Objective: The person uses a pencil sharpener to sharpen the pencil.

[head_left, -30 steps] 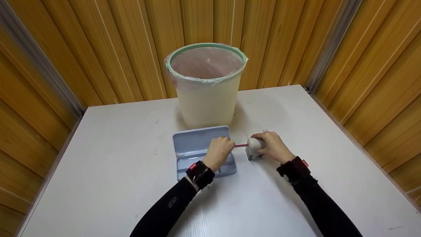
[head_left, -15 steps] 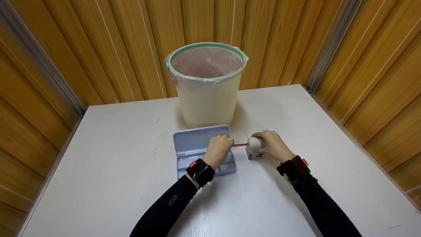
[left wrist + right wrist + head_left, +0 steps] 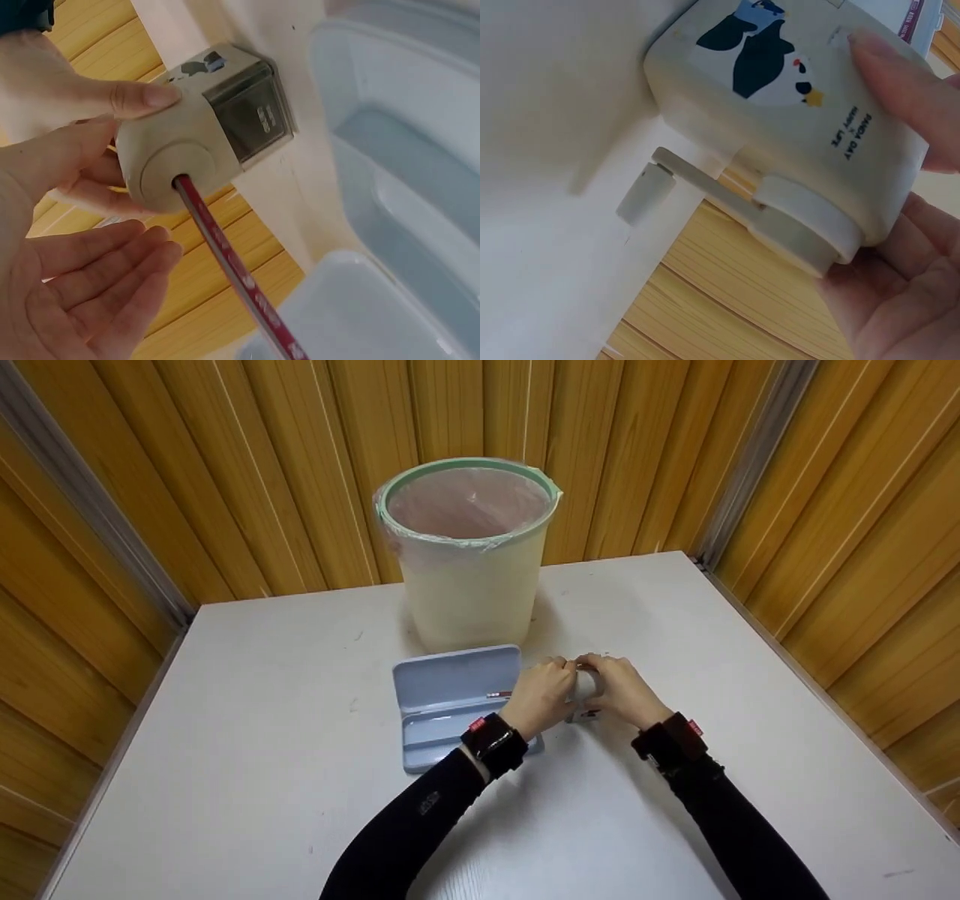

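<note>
A cream crank pencil sharpener (image 3: 176,135) with a panda print stands on the table, and my right hand (image 3: 628,691) grips it, thumb on one side and fingers on the other. A dark red pencil (image 3: 241,271) sticks out of the sharpener's round hole; its tip is hidden inside. My left hand (image 3: 541,697) is beside the sharpener's front, its fingers (image 3: 112,259) loosely extended and apart from the pencil. Its thumb lies close to the sharpener; contact cannot be told. The crank handle (image 3: 705,180) is untouched in the right wrist view.
An open light blue pencil case (image 3: 442,679) lies left of the sharpener, partly under my left forearm. Behind it stands a cream bin (image 3: 476,592) with a green rim and a plastic liner. Wood-panelled walls (image 3: 300,472) border the white table (image 3: 285,720).
My left hand has slid right along the pencil, from its outer end to the sharpener, with its grip released. The pencil's rear end now shows over the case. My right hand stays put.
</note>
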The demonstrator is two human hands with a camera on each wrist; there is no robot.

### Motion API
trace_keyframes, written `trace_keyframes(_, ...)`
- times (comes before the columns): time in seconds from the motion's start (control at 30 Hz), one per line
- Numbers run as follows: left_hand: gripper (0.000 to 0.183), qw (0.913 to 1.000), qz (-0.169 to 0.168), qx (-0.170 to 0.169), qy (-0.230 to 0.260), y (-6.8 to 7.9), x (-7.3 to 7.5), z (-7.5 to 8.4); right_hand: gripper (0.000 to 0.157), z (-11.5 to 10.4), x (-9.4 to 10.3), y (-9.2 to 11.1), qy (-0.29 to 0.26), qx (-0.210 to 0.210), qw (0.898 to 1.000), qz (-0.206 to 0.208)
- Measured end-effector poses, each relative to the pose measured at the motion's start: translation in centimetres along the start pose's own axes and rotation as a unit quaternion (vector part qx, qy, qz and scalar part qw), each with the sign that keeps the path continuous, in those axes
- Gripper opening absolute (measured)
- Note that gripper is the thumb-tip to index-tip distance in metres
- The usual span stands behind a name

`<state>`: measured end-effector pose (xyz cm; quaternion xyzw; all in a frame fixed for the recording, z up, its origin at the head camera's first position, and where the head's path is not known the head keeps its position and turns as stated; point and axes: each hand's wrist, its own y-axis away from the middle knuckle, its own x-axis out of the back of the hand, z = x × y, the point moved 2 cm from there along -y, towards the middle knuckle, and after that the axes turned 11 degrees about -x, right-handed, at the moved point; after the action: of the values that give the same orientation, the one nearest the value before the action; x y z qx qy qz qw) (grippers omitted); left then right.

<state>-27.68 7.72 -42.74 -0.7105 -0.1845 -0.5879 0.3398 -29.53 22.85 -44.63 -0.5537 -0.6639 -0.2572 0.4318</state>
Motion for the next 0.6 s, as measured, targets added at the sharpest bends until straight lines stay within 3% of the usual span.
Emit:
trace_keyframes(0.17, 0.056, 0.9999, 0.001, -0.004, -0.013, -0.9, -0.6, 0.7, 0.084, 0.6, 0.5, 0.3, -0.015, -0.025, 0.999, -0.026)
trace_keyframes(0.3, 0.049, 0.9999, 0.004, -0.010, -0.010, -1.5, -1.1, 1.1, 0.084, 1.7, 0.9, 0.6, 0.002, -0.066, 0.997, -0.036)
trace_keyframes(0.43, 0.042, 0.9997, -0.002, -0.022, -0.002, -1.9, -1.6, 1.3, 0.055, 2.6, 1.1, 0.7, 0.018, -0.109, 0.992, -0.055)
trace_keyframes(0.53, 0.033, 0.9997, -0.001, -0.024, -0.010, -2.2, -1.9, 1.5, 0.023, 3.2, 1.0, 0.5, 0.032, -0.122, 0.990, -0.056)
trace_keyframes(0.6, 0.028, 0.9994, 0.002, -0.024, -0.025, -2.3, -2.0, 1.5, 0.010, 3.6, 0.8, 0.2, 0.039, -0.126, 0.990, -0.045)
